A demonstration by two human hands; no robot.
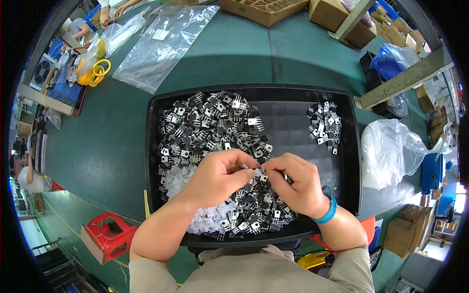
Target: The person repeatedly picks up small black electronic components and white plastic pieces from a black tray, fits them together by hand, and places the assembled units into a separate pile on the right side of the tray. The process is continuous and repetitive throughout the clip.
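Observation:
A black tray (312,168) holds a large heap of three-legged power transistors (210,119) with black bodies and silver tabs. A smaller group of transistors (325,124) lies in its far right corner. Small translucent white plastic pieces (207,220) are piled at the near left, partly under my left forearm. Over the heap, my left hand (215,178) is closed, thumb and index finger pinching a small white plastic piece (257,172). My right hand (298,188) meets it fingertip to fingertip, also pinched. A dark part like a transistor shows within its curled fingers; the fingertips hide the rest.
Beyond the tray, a flat clear plastic bag (166,46) lies on the green table (234,58). A divided cardboard box (266,10) stands at the far edge. White plastic bags (386,154) and a metal post (400,83) are to the right; a red stool (108,237) is at the lower left.

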